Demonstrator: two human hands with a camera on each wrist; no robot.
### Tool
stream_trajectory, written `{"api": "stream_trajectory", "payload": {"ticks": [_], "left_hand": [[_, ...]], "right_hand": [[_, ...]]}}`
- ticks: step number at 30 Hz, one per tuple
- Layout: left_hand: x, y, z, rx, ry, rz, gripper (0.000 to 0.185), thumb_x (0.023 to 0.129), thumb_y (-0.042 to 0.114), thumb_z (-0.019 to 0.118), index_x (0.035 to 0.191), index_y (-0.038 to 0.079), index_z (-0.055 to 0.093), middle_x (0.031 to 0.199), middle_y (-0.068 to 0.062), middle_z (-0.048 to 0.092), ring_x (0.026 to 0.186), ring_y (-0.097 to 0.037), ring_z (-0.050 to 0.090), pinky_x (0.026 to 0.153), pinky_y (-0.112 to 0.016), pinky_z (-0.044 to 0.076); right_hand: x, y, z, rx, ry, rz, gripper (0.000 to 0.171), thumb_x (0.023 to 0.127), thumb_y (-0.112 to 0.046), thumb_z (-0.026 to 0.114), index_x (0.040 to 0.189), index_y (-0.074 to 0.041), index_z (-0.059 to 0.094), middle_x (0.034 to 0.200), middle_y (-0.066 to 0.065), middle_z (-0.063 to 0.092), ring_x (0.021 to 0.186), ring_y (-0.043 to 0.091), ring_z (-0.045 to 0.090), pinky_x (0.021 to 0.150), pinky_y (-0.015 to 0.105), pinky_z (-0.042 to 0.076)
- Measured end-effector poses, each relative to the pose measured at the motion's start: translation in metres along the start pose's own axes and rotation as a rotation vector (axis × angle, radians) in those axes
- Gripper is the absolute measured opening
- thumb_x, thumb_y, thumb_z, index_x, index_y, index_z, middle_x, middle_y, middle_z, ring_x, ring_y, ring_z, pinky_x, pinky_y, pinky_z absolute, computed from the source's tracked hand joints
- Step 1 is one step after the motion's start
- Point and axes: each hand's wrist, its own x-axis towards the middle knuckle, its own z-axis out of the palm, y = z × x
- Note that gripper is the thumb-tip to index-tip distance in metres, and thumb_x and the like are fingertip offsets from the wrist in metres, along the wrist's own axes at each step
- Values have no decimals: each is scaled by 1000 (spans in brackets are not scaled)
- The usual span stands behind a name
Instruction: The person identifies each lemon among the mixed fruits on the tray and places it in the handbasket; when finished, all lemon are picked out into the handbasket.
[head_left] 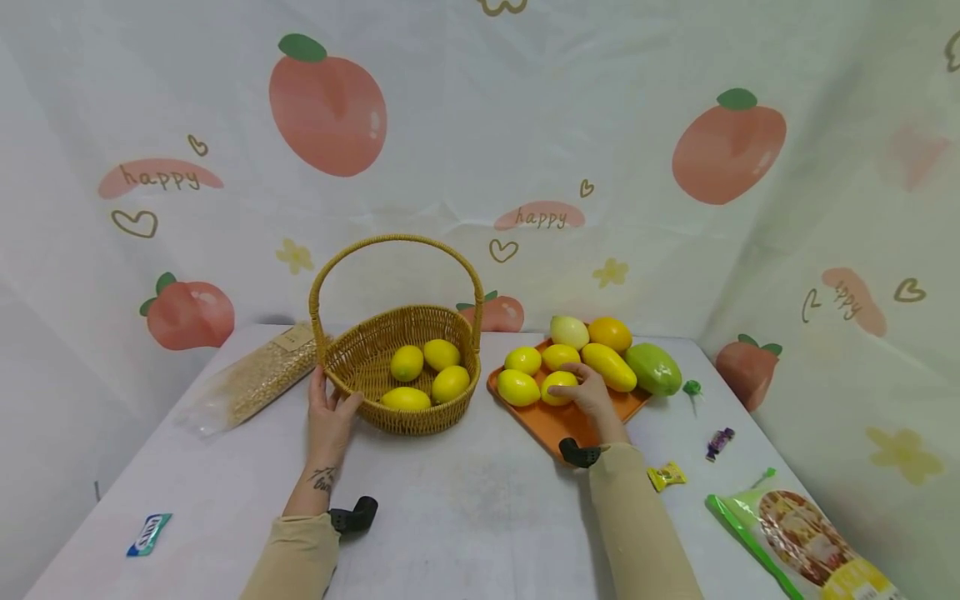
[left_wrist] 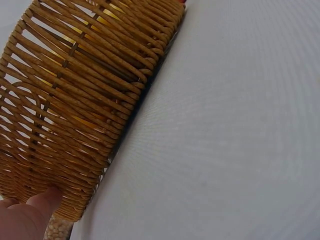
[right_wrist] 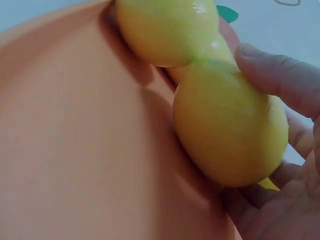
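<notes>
A brown wicker basket (head_left: pixel 416 423) with a tall handle stands left of centre, several lemons (head_left: pixel 407 364) lying inside it. My left hand (head_left: pixel 330 421) rests against its left front wall, thumb and fingers spread along the outside; in the left wrist view the thumb (left_wrist: pixel 46 201) touches the weave. On the orange tray (head_left: pixel 551 422), right of the basket, my right hand (head_left: pixel 595 400) holds a lemon (right_wrist: pixel 230 125) between thumb and fingers. That lemon touches another lemon (right_wrist: pixel 167 30) in the right wrist view. More lemons (head_left: pixel 518 388) sit beside it on the tray.
Also on the tray are a long yellow fruit (head_left: pixel 608 367), an orange fruit (head_left: pixel 610 334), a pale round fruit (head_left: pixel 569 332) and a green fruit (head_left: pixel 654 369). Wrapped sweets (head_left: pixel 667 476), a lollipop (head_left: pixel 692 387) and a green-edged bag (head_left: pixel 802 542) lie right. A grain bag (head_left: pixel 262 379) lies behind left.
</notes>
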Motion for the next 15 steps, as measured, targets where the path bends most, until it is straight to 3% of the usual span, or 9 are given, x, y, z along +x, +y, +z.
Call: {"api": "stream_trajectory", "payload": {"ticks": [6, 15], "left_hand": [[1, 1, 0, -3, 1, 3, 82, 90, 4, 52, 150, 23, 0, 156, 4, -3, 140, -29, 17, 105, -27, 36], [0, 0, 0, 3, -1, 0, 82, 90, 4, 52, 150, 22, -1, 156, 3, -4, 140, -30, 17, 105, -28, 36]], "right_hand": [[-1, 0, 0, -42, -40, -3, 62, 76, -8, 73, 132, -5, 46, 141, 18, 34, 123, 32, 33, 111, 49, 24], [-3, 5, -11, -69, -39, -29, 64, 78, -12, 73, 135, -6, 45, 143, 17, 34, 124, 30, 32, 111, 47, 25]]}}
